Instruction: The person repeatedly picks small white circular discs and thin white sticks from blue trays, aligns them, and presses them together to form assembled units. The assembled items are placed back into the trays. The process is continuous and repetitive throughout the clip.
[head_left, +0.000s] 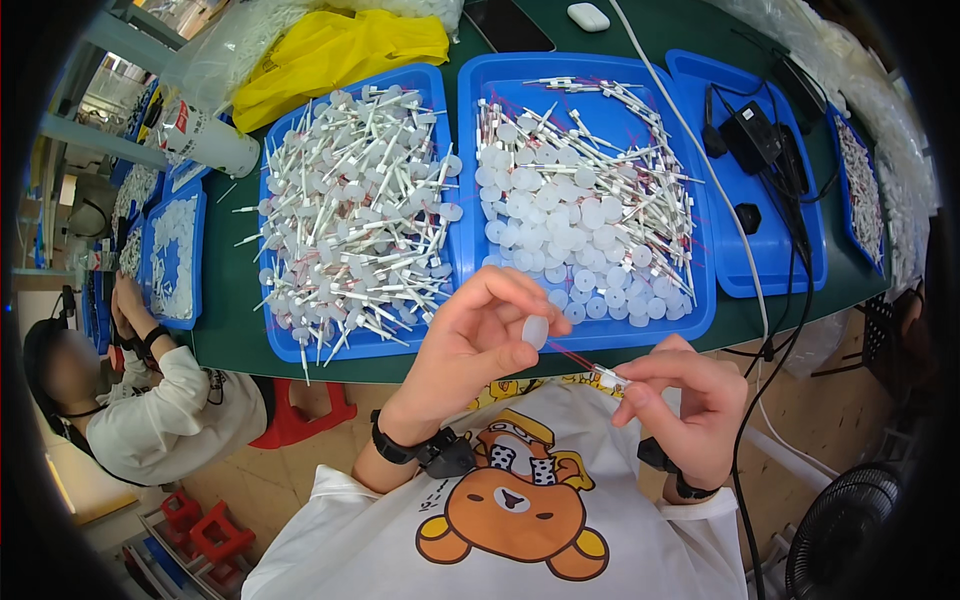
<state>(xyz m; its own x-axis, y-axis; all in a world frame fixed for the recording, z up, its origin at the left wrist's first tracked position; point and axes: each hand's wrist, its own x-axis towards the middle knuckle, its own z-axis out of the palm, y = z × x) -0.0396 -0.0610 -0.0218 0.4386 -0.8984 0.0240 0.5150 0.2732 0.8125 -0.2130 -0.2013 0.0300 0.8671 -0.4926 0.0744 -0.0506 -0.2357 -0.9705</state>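
Note:
Between the fingertips of my left hand is a translucent white disc, held up on its edge. My right hand pinches a small white stick-like part with thin red wires. The red wires run from that part toward the disc; whether they pass through it I cannot make out. Both hands are in front of the middle blue tray, which holds loose discs at its near side and wired white sticks at its far and right sides. The left blue tray is heaped with sticks that have discs on them.
A blue tray at right holds a black adapter and cables. A white cable crosses the middle tray. Left are a paper cup and yellow bag. A phone lies behind; another person sits left.

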